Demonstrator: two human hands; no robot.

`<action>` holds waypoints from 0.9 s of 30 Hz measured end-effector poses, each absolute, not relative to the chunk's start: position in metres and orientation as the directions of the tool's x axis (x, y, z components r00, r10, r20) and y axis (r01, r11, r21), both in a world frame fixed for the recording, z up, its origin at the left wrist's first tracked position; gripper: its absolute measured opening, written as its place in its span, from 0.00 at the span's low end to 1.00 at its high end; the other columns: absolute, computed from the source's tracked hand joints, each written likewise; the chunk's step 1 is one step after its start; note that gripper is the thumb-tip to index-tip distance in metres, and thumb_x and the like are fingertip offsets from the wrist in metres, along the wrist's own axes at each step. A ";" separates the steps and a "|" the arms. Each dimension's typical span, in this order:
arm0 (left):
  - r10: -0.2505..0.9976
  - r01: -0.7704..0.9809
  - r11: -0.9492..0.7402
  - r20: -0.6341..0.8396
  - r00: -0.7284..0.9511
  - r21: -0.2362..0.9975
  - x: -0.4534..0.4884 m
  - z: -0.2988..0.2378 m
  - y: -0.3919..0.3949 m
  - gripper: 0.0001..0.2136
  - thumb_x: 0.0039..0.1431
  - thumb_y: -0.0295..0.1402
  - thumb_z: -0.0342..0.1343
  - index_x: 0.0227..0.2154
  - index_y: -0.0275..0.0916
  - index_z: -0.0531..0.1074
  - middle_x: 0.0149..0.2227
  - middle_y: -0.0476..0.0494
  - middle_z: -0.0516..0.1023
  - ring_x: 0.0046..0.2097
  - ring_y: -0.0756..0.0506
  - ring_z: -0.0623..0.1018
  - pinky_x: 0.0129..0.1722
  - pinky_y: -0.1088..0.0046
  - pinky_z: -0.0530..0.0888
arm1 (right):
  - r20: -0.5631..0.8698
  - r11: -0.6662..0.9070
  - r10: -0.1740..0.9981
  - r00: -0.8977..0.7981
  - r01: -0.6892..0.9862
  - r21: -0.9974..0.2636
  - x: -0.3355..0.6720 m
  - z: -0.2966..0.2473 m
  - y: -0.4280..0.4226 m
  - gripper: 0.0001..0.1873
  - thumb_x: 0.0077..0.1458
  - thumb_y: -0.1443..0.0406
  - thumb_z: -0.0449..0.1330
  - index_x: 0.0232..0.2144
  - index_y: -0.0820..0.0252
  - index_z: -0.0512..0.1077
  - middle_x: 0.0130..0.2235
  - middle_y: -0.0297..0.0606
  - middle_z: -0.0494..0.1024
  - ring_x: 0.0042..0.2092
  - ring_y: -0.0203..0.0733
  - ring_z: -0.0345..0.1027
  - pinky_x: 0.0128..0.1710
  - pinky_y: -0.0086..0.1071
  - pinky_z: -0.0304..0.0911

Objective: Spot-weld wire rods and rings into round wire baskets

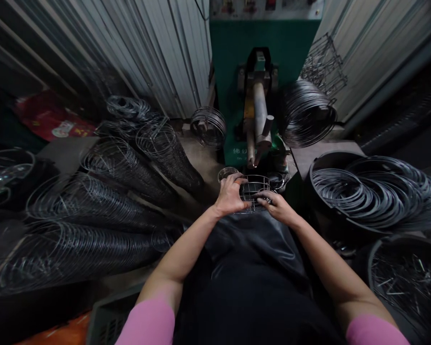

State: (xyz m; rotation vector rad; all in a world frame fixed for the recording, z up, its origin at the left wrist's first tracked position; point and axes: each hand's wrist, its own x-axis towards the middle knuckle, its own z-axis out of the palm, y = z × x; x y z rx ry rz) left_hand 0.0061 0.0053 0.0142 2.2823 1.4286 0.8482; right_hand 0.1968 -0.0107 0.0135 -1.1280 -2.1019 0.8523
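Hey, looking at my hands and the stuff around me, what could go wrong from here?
Your left hand and right hand are bare on the wire basket, so a wire end might scratch your fingers. Both are also close to the machine's metal arm, so a knuckle could perhaps knock its tip. On your right, wire rings overhang their tub and might slide off if bumped.

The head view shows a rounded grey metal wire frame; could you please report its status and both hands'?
Left hand holding wire frame. Right hand at its right side, exact grip unclear. Silver cylindrical metal machine arm just beyond it.
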 end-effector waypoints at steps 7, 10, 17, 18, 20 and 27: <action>0.885 0.666 -0.465 0.327 0.332 0.583 0.004 0.009 0.020 0.33 0.30 0.39 0.69 0.44 0.36 0.68 0.53 0.36 0.65 0.56 0.36 0.64 0.56 0.57 0.60 | 0.296 0.596 0.775 -0.558 0.493 -0.634 0.204 0.009 0.001 0.10 0.53 0.68 0.55 0.39 0.59 0.72 0.36 0.41 0.76 0.38 0.41 0.71 0.38 0.34 0.67; 0.895 0.663 -0.446 0.308 0.323 0.601 0.004 0.006 0.027 0.33 0.30 0.39 0.69 0.44 0.36 0.67 0.53 0.35 0.65 0.56 0.36 0.64 0.56 0.57 0.60 | 0.326 0.627 0.759 -0.564 0.496 -0.601 0.203 0.006 0.006 0.10 0.54 0.68 0.54 0.39 0.58 0.73 0.36 0.40 0.76 0.38 0.40 0.72 0.38 0.33 0.68; 0.889 0.626 -0.457 0.296 0.351 0.632 0.002 0.001 0.043 0.33 0.30 0.35 0.69 0.45 0.37 0.67 0.53 0.35 0.64 0.56 0.36 0.64 0.56 0.56 0.61 | 0.366 0.670 0.734 -0.572 0.523 -0.526 0.200 0.005 0.015 0.13 0.55 0.70 0.53 0.41 0.57 0.73 0.37 0.41 0.76 0.38 0.39 0.72 0.36 0.32 0.69; 0.887 0.622 -0.459 0.299 0.351 0.634 0.001 0.001 0.044 0.33 0.30 0.35 0.69 0.45 0.37 0.67 0.53 0.36 0.64 0.56 0.36 0.64 0.56 0.55 0.61 | 0.372 0.671 0.735 -0.567 0.532 -0.517 0.200 0.004 0.017 0.13 0.54 0.70 0.53 0.41 0.57 0.73 0.37 0.41 0.76 0.38 0.39 0.72 0.37 0.32 0.69; 0.887 0.613 -0.460 0.301 0.350 0.642 0.000 0.002 0.049 0.33 0.31 0.35 0.69 0.45 0.38 0.67 0.53 0.36 0.64 0.56 0.36 0.64 0.56 0.55 0.61 | 0.380 0.672 0.736 -0.560 0.541 -0.505 0.199 0.004 0.020 0.14 0.54 0.71 0.53 0.41 0.58 0.73 0.38 0.41 0.76 0.39 0.40 0.72 0.37 0.32 0.69; 0.896 0.601 -0.439 0.274 0.349 0.668 0.002 0.008 0.071 0.31 0.32 0.36 0.69 0.44 0.37 0.68 0.52 0.37 0.65 0.56 0.38 0.65 0.56 0.57 0.62 | 0.349 0.628 0.776 -0.526 0.585 -0.513 0.197 0.010 0.040 0.14 0.53 0.71 0.53 0.40 0.57 0.74 0.38 0.41 0.76 0.39 0.42 0.72 0.38 0.34 0.68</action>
